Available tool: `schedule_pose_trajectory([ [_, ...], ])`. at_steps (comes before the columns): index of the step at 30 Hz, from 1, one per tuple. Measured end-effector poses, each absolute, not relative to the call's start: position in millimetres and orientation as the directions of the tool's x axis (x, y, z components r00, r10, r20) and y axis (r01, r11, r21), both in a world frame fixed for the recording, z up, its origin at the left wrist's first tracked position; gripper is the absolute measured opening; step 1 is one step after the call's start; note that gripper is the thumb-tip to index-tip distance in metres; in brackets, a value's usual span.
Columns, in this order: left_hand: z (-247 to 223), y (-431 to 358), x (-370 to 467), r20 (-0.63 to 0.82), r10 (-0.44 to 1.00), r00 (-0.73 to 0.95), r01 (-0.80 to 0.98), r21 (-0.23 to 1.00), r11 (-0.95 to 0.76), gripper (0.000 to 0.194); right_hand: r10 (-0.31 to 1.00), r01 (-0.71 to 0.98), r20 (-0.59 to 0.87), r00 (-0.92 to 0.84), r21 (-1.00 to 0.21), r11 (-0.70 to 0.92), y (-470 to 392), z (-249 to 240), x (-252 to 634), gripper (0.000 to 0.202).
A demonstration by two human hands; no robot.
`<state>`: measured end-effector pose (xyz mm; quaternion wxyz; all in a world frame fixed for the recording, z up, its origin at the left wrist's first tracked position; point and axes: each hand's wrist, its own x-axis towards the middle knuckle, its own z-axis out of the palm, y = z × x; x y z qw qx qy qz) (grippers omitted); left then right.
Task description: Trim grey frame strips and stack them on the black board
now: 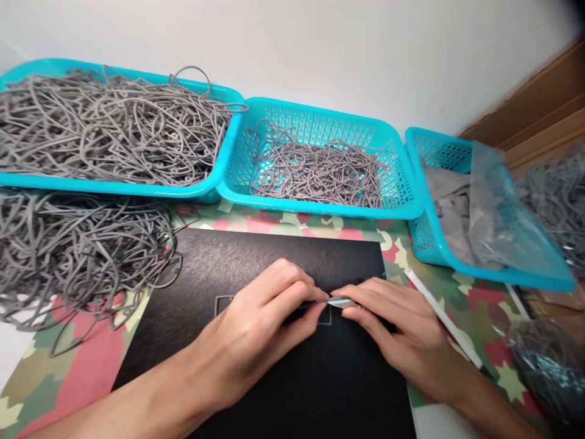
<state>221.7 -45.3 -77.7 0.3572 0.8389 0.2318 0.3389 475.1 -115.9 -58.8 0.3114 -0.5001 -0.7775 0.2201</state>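
A thin grey rubber ring (329,317), shaped like a rectangle, lies over the black board, partly hidden under my left hand. My left hand (269,323) is closed, thumb and fingertips pinching a small part of the ring. Between the thumb and fingers of my right hand (402,323) is a small pointed metal blade (340,302). Its tip meets the fingertips of my left hand. My right hand covers the blade's other end, so its full shape is hidden. Below both hands is the black board (311,378).
A blue basket (150,190) heaped with grey rings stands back left, with a loose pile (91,256) before it. The middle basket (320,207) holds thinner rings; the right basket (434,225) holds grey pieces and clear plastic. A white stick (445,320) lies right of the board.
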Motion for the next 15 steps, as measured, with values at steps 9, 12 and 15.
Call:
schedule_pose_trajectory([
  [9,-75.3,-44.3,223.3,0.381,0.625,0.681,0.111,0.790,-0.603,0.015,0.913,0.665,0.279,-0.296,-0.627,0.407,-120.5,-60.9,476.0,0.017],
  [12,-75.7,-44.9,222.8,0.374,0.630,0.681,0.119,0.792,-0.599,0.016,0.920,0.661,0.258,-0.296,-0.640,0.392,-119.3,-60.0,475.8,0.016],
  [15,-76.2,-45.3,222.5,0.373,0.624,0.687,0.114,0.793,-0.599,0.017,0.926,0.663,0.236,-0.294,-0.648,0.376,-117.8,-58.8,475.7,0.015],
])
